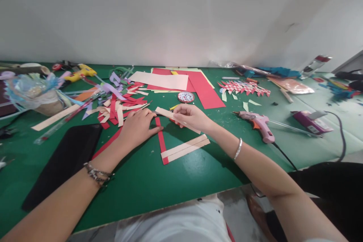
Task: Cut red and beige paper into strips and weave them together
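My left hand (139, 125) rests on the green table with its thumb across a narrow red paper strip (160, 140), holding it down near its upper end. Two cream paper strips (185, 148) lie side by side over the lower end of this red strip. My right hand (189, 116) pinches another cream paper strip (164, 113), raised a little and slanting down to the right. Its left end is close to my left fingertips. Part of a yellow-handled tool (173, 107) shows behind my right fingers.
Red and cream paper scraps (113, 109) pile up at left, beside a black case (64, 159). Large red sheets (207, 92) and a round patterned tin (185, 97) lie ahead. A pink glue gun (262, 124), its cord and a purple box (310, 121) are at right.
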A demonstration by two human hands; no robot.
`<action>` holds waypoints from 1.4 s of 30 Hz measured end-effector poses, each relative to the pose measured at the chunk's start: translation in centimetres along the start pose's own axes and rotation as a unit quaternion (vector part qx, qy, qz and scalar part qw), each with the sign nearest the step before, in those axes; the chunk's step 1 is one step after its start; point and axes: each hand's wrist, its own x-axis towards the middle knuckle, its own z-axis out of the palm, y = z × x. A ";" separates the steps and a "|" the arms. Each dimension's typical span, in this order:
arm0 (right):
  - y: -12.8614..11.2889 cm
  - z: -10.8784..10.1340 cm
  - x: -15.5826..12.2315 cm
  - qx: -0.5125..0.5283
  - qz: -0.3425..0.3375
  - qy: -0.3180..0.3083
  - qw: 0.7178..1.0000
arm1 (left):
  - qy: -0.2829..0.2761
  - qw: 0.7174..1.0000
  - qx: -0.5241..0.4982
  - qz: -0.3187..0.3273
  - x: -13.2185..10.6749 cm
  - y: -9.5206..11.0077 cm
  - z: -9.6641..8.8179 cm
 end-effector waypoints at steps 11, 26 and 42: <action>0.8 -0.1 0.3 -0.007 -0.011 -0.006 1.000 | -0.047 0.983 -0.166 -0.056 0.1 0.5 -1.1; 1.2 -0.1 0.4 -0.033 0.004 0.031 0.999 | -0.001 0.924 -0.374 -0.080 -0.1 0.6 -0.9; 0.7 0.2 -0.1 -0.085 0.083 0.033 0.992 | 0.030 0.936 -0.345 -0.063 -0.1 0.9 -1.6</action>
